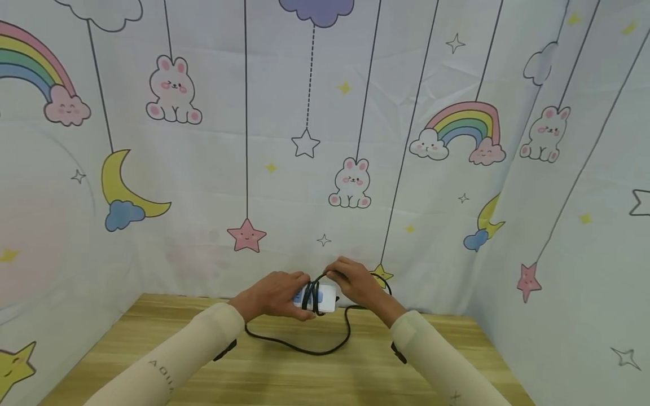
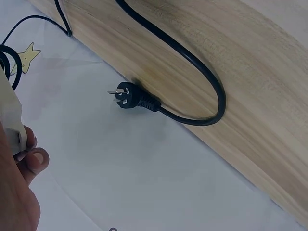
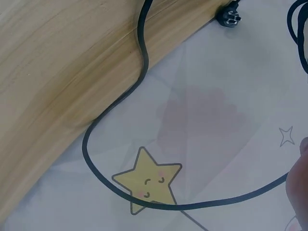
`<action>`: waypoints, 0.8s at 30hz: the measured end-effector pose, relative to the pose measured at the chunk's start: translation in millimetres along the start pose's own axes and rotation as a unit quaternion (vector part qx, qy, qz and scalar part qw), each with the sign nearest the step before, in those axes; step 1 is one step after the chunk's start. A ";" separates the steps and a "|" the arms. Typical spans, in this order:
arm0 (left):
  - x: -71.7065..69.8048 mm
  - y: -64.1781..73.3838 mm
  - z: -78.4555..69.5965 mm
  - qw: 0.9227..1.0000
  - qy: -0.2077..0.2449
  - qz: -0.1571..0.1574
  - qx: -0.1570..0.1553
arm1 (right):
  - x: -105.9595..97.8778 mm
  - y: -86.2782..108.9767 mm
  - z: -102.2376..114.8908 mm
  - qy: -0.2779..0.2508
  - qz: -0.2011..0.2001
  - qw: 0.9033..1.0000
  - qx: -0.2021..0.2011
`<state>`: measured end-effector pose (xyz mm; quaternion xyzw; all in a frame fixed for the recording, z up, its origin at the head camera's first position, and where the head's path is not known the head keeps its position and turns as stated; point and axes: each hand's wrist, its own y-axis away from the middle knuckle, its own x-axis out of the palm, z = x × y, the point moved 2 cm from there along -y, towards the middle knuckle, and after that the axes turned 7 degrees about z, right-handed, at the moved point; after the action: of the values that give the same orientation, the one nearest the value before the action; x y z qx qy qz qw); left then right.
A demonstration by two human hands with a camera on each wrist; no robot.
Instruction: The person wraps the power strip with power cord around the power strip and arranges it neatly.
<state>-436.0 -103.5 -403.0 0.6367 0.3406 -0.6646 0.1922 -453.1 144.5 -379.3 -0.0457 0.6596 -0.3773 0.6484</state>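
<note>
In the head view my left hand (image 1: 276, 294) grips a white power strip (image 1: 328, 299) with blue patches, above the far edge of the table. Several loops of its black power cord (image 1: 315, 353) wrap around the strip's middle. My right hand (image 1: 358, 283), just right of the strip, pinches the cord between thumb and fingers, close to the loops. From there the cord swings out to the right and sags across the tabletop. A black three-pin plug (image 2: 127, 95) at the cord's end lies at the table edge in the left wrist view. Most of the strip's left end is hidden behind my left hand.
The wood-grain table (image 1: 284, 378) lies under both forearms. Behind it hangs a white cloth backdrop (image 1: 294, 203) printed with rabbits, stars and rainbows, close to the table's far edge. More of the same cloth flanks the table on the right.
</note>
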 end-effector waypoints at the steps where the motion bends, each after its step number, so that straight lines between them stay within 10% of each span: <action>1: -0.2 0.4 -0.6 1.000 0.002 -0.001 0.004 | -0.1 -0.8 0.9 0.000 0.002 1.000 -0.002; 13: -2.6 2.6 -7.0 0.999 0.014 -0.010 0.035 | 4.1 -0.4 -8.9 -0.140 0.001 0.977 0.164; 24: -1.7 1.6 -7.1 0.996 0.081 -0.028 0.010 | 13.3 3.6 -11.2 -0.285 0.057 0.938 0.189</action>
<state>-429.5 -99.9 -401.3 0.6805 0.3660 -0.6193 0.1396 -463.6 144.7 -393.7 0.0095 0.3658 -0.4286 0.8261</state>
